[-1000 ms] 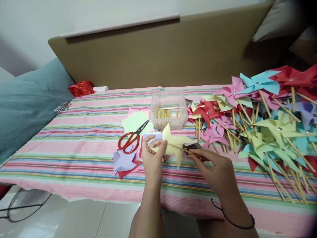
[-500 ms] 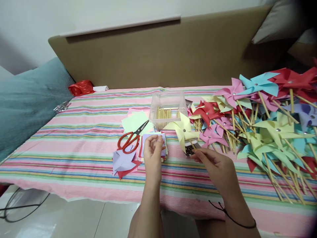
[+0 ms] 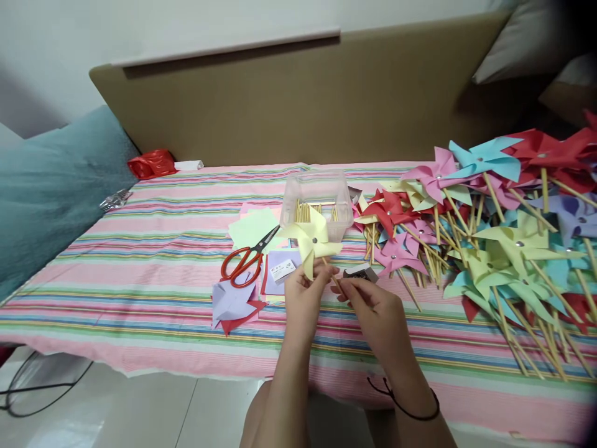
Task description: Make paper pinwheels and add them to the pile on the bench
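Observation:
A pale yellow paper pinwheel (image 3: 313, 239) on a thin wooden stick is held up in front of me. My right hand (image 3: 373, 305) pinches the lower part of the stick. Higher up, just beneath the paper blades, the fingers of my left hand (image 3: 304, 292) close round the same stick. Behind the blades stands a clear plastic box (image 3: 342, 231) with short wooden sticks (image 3: 303, 213) in it. A small open box (image 3: 362, 272) with dark contents lies beyond my right hand, partly hidden by it. Left of my left hand, a small white printed card (image 3: 282, 270) rests on stacked purple paper (image 3: 280, 289).
Red-handled scissors (image 3: 241, 266) lie on pale green paper (image 3: 254, 229). Below them are purple and red folded papers (image 3: 232, 303). Many finished pinwheels (image 3: 520, 242) pile up on the right. A red plastic bag (image 3: 153, 164) sits at the back left on the striped cloth (image 3: 153, 261).
The yellow pinwheel has moved left with my right hand. My left hand has shifted right and closed on its stick, uncovering the white card on the purple paper.

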A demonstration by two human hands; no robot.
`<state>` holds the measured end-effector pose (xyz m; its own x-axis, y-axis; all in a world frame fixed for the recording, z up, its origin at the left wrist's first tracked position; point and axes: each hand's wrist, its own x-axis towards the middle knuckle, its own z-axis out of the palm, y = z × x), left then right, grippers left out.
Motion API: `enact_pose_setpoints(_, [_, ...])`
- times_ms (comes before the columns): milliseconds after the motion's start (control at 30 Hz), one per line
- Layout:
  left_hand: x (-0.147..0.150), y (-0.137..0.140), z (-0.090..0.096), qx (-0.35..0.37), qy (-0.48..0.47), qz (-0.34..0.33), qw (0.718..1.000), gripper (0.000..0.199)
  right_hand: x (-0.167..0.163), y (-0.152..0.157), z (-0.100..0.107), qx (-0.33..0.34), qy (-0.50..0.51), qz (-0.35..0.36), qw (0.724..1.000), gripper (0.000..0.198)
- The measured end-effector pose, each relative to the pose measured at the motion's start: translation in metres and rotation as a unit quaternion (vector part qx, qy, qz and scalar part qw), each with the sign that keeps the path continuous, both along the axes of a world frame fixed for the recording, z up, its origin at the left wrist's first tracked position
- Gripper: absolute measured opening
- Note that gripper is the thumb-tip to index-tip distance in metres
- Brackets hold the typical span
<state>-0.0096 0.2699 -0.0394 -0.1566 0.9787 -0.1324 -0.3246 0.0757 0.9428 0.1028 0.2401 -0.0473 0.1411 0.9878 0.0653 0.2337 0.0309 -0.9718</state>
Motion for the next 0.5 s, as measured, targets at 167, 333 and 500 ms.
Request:
enact_pose_setpoints(167, [-0.006,0.002,0.002,0.015,0.000,0.042,0.999,0.019,0.010,0.004,-0.007,-0.059,0.107,-0.097,0.988,0.036])
enact_pose_setpoints(333, [-0.008,0.003,0.003,0.022,0.003,0.019,1.000,0.017,0.017,0.005,-0.008,-0.088,0.138,-0.054,0.985,0.032])
enact_pose_setpoints(500, [-0.008,0.005,0.002,0.029,-0.021,0.003,0.999,0.017,0.014,0.005,-0.006,-0.079,0.183,-0.005,0.980,0.030])
